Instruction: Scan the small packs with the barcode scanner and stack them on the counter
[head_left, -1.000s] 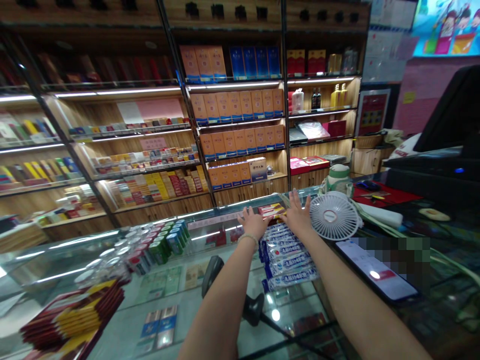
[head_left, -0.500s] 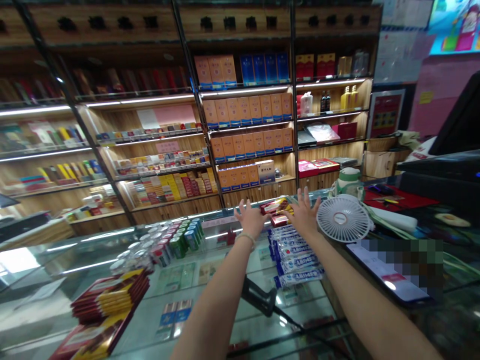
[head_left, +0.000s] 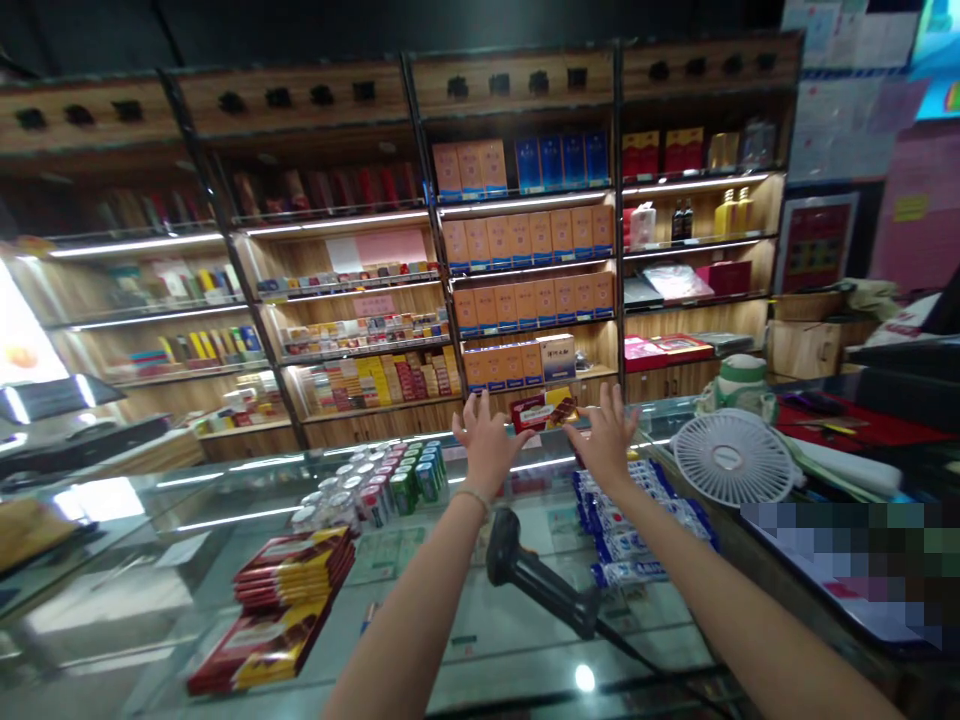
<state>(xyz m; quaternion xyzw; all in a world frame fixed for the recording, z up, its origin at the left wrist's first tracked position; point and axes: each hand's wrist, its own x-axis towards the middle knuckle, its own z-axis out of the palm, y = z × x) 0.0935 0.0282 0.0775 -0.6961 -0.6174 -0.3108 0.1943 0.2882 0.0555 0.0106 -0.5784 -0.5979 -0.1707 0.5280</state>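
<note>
A red-and-yellow chocolate bar pack [head_left: 546,410] stands tilted up near the counter's far edge, its printed front toward me. My left hand [head_left: 486,445] is at its left, fingers spread, the thumb by its lower left edge. On the other side is my right hand [head_left: 606,440], also with fingers apart and its thumb close to the lower right corner. Whether the thumbs press on the pack I cannot tell. Blue-and-white wrapped sticks [head_left: 626,540] lie in a row under my right forearm. A black barcode scanner [head_left: 544,580] rests on the glass between my arms.
Stacked chocolate packs [head_left: 289,585] lie at the left, with several cans [head_left: 405,480] behind them. To the right are a white fan [head_left: 731,458], a green-and-white bottle [head_left: 741,385] and a phone [head_left: 847,590]. Stocked shelves [head_left: 525,335] line the back wall.
The view has swung left and up. The chocolate pack between my hands now shows its front more upright. My hands stay spread on either side of it.
</note>
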